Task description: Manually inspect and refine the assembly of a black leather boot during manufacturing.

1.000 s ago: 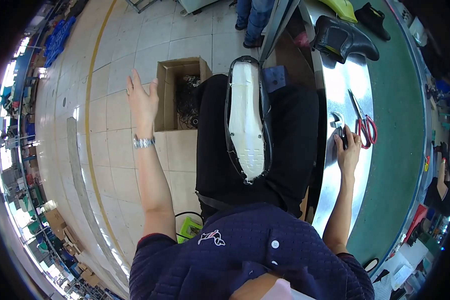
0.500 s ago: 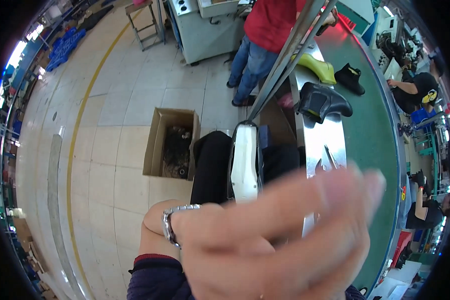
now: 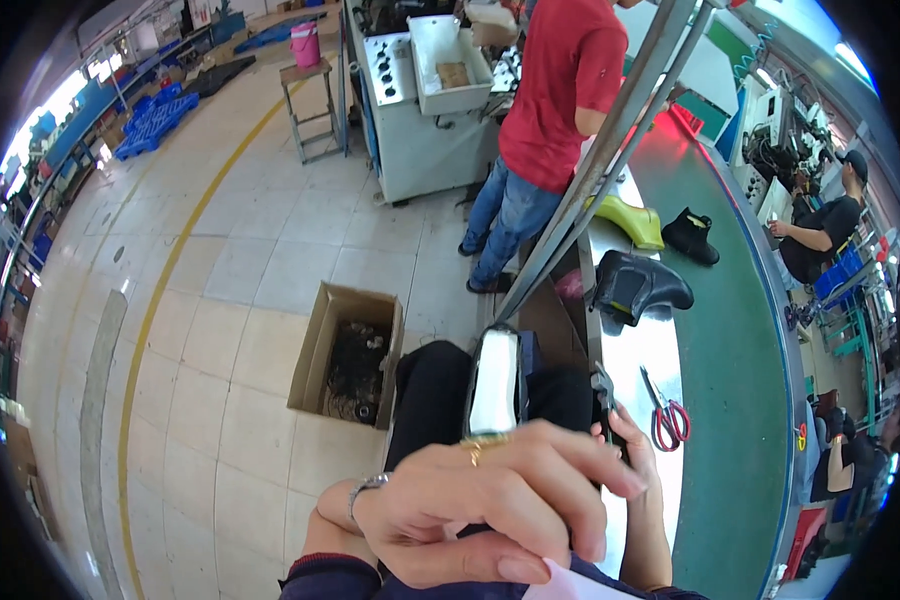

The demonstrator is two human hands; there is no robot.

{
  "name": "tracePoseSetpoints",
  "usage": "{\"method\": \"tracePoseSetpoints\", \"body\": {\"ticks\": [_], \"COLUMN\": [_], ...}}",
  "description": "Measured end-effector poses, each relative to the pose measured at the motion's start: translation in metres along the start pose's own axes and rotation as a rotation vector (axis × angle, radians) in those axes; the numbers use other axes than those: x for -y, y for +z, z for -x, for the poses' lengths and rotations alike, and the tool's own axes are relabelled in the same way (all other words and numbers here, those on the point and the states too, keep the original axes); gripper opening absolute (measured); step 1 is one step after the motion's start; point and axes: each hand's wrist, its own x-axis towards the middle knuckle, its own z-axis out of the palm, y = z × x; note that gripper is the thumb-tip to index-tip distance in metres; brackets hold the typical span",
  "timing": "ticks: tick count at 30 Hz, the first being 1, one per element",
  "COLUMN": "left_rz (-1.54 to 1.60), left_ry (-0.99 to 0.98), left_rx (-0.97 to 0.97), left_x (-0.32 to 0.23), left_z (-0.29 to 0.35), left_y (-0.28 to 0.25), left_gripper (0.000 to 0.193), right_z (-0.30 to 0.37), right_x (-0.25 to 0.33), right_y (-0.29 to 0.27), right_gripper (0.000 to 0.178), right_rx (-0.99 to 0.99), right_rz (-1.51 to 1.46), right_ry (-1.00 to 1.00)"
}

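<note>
My left hand [image 3: 490, 500], with a watch and a ring, hovers over my lap. Its fingers are curled, and thumb and index tip come together by a pale pink piece [image 3: 582, 586] at the lower edge; I cannot tell if they grip it. To the right, my right hand [image 3: 638, 455] is closed round dark-handled pliers [image 3: 605, 388], jaws pointing away. Between my thighs a dark shoe with a white sole [image 3: 496, 375] stands sole toward me, its near end behind my left hand. Red-handled scissors [image 3: 667, 418] lie on the metal strip, right of the pliers.
A black boot [image 3: 642, 287], a yellow-green boot form [image 3: 627, 220] and a small black boot [image 3: 691, 237] lie by the green bench [image 3: 735, 330]. A cardboard box [image 3: 310, 385] of dark scraps stands left. A metal post [image 3: 600, 150] rises ahead, beside a person in red [image 3: 560, 100].
My left hand has dropped away from the camera, down and left. The right hand with the pliers and the scissors' red handles have come into view. The whole view has tilted upward.
</note>
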Motion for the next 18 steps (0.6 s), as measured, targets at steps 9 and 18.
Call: {"method": "tracePoseSetpoints", "body": {"ticks": [9, 18], "left_rz": [-1.135, -1.542], "left_ry": [-0.347, -0.900], "left_rx": [-0.345, -0.389], "left_x": [0.033, 0.088], "left_z": [0.045, 0.172], "left_y": [-0.024, -0.024], "left_gripper": [0.050, 0.036], "right_z": [0.023, 0.014], "right_x": [0.022, 0.028], "right_y": [0.059, 0.094], "right_gripper": [0.072, 0.071], "right_rx": [0.158, 0.504], "right_rz": [0.811, 1.328], "right_ry": [0.249, 0.230]}}
